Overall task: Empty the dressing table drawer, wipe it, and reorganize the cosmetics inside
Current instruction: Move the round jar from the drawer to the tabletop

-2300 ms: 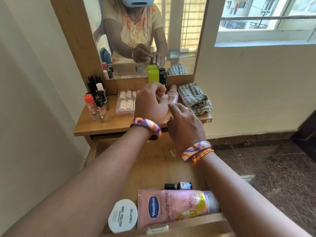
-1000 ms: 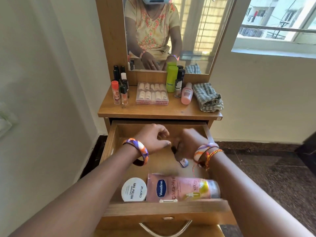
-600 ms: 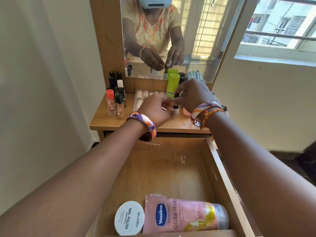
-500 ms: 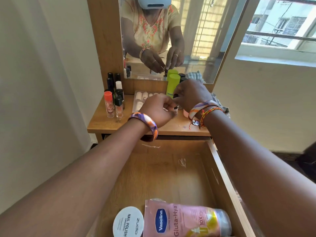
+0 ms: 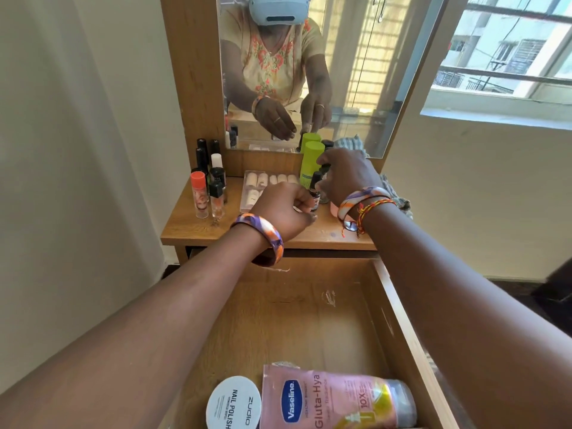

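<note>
Upright, small dark bottle (image 5: 315, 193) between both hands; right fingers (image 5: 322, 164) pinching its cap; left fingers (image 5: 305, 209) curled beside

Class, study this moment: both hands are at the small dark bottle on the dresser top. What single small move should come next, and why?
Probably let go of the small dark bottle, standing by the green bottle, then reach back for the Vaseline tube, since it and the white tub lie in the drawer.

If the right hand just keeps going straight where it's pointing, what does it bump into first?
Probably the lime green bottle. The right hand reaches toward the mirror with its fingertips right beside that bottle, above the small dark bottle. Depth is hard to judge here.
</note>
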